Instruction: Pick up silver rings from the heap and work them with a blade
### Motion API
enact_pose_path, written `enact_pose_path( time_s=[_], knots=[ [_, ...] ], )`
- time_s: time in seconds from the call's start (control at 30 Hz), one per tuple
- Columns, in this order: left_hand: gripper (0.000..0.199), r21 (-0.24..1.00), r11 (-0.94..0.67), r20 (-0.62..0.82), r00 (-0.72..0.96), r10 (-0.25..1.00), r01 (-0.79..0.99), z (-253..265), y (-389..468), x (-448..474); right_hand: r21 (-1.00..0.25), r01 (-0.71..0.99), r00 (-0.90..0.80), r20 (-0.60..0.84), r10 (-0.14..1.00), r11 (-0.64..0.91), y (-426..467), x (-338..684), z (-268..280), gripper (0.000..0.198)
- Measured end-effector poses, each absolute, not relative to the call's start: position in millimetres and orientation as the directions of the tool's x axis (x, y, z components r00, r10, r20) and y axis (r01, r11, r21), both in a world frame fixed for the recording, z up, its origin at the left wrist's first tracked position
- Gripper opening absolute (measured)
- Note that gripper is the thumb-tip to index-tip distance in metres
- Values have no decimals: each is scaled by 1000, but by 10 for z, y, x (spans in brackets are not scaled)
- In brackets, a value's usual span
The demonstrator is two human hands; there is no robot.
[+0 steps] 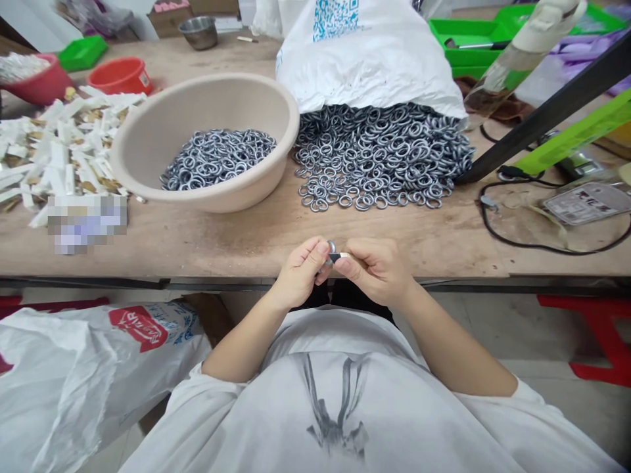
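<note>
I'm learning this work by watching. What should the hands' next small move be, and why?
Probably to draw the dark-tipped tool lightly along the grey ring: the left hand pinches the ring, and the right hand holds the tool's tip right by it.

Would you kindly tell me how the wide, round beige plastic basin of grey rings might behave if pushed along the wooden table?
The beige basin would probably feel heavy, since many metallic-looking grey rings cover its bottom. It seems unlikely to tip, as that load sits low. The rings, lying loose, may shift.
</note>
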State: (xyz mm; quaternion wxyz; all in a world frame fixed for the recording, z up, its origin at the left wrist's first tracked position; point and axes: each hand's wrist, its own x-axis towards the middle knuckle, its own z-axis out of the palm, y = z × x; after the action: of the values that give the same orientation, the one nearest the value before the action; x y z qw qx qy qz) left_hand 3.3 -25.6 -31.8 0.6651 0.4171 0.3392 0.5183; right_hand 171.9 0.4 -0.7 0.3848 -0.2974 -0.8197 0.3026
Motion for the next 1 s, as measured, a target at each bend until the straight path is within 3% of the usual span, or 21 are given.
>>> enact_pose_path(
  time_s=[0.07, 0.2, 0.3, 0.4, 0.5, 0.57, 0.63, 0.77, 0.87, 1.0],
  knots=[
    [44, 925, 93, 16, 282, 959, -368, -321, -283, -2, -728, 314, -516, 408, 753, 609, 96, 1713, -51, 49],
    [43, 941, 81, 53, 377, 925, -330, -295, -344, -40, -649, 660, -332, 200, 922, 379, 465, 1632, -151, 48],
    [39, 891, 142, -30, 256, 966, -431, -254, -335, -73, -468, 814, -314, 144, 939, 344, 751, 1463, -172, 27],
    [29, 847, 189, -138, 137, 981, -497, -199, -290, -144, -294, 881, -359, 96, 928, 371, 937, 1283, -168, 25],
    [28, 810, 201, -220, 32, 975, -551, -149, -240, -232, -226, 913, -333, 67, 941, 339, 1025, 1229, -166, 23],
    [26, 768, 242, -305, -7, 952, -592, -131, -204, -270, -280, 910, -291, 92, 952, 305, 1022, 1288, -154, 21],
    [30, 735, 293, -378, -10, 926, -612, -134, -168, -269, -451, 848, -257, 112, 960, 279, 952, 1395, -116, 18],
    [43, 829, 253, -301, -17, 954, -499, -206, -121, -160, -883, 445, -421, -59, 905, 149, 652, 1580, 47, 23],
    [44, 928, 166, -157, 53, 986, -333, -264, -126, -61, -968, 239, -577, -77, 813, 77, 453, 1602, 160, 24],
    [42, 960, 129, -103, 117, 988, -249, -244, -161, 26, -992, 75, -457, 57, 888, 103, 329, 1537, 140, 25]
  ],
)
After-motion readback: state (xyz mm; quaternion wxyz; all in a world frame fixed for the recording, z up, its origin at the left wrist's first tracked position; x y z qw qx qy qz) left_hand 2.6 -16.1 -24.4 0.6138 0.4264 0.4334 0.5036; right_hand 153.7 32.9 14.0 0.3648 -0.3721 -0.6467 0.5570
